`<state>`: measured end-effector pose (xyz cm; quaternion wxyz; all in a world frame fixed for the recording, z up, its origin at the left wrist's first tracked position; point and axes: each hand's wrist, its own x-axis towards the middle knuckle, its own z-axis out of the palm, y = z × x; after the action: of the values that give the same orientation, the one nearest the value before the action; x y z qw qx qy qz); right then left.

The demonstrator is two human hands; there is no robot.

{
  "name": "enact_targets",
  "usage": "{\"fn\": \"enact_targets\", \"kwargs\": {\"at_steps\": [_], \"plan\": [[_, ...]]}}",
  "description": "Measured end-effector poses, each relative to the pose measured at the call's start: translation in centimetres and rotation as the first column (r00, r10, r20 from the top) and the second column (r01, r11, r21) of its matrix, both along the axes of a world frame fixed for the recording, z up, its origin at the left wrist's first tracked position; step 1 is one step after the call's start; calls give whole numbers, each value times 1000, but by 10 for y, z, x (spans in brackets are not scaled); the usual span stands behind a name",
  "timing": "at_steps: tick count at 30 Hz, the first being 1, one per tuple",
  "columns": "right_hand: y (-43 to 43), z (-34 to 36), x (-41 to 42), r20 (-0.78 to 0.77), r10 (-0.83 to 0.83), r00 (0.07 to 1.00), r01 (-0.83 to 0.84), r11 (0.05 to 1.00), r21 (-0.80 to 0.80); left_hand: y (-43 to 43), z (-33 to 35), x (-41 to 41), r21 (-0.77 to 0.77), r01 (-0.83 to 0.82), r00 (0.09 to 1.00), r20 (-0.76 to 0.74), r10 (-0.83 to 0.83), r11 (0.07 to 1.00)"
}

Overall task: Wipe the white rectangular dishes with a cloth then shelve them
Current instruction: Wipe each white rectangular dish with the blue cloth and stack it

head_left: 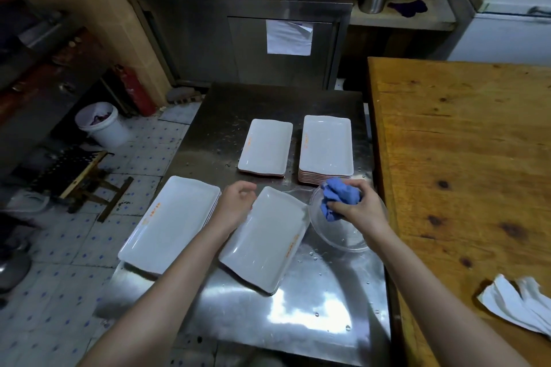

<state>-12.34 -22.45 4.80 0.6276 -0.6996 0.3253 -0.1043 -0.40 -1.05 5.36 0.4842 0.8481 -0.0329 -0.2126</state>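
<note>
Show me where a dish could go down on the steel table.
Most bare steel lies at the near edge of the table, in front of the middle dish and the glass bowl. A smaller patch sits far left, beyond the left stack, beside the short stack. The middle is crowded: tall stack, bowl, and the right hand holding the cloth.

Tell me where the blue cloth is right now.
Head view, right of centre: the blue cloth is bunched in the right hand over the clear bowl, just in front of the taller stack of white dishes.
</note>
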Motion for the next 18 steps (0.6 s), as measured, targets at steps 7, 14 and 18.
{"fn": "enact_targets", "kwargs": {"at_steps": [7, 14, 18], "plan": [[1, -2, 6, 57, 10, 998, -11, 1000, 23, 8, -7, 30, 320, 173, 933, 250, -259, 931], [11, -6, 28, 43, -31, 999, 28, 998, 64, -1, -14, 81, 603, 244, 804, 313, -506, 759], [15, -11, 41, 29, -34, 999, 31, 995, 90, -5, -28, 112, 711, 221, 768, 295, -569, 667]]}}
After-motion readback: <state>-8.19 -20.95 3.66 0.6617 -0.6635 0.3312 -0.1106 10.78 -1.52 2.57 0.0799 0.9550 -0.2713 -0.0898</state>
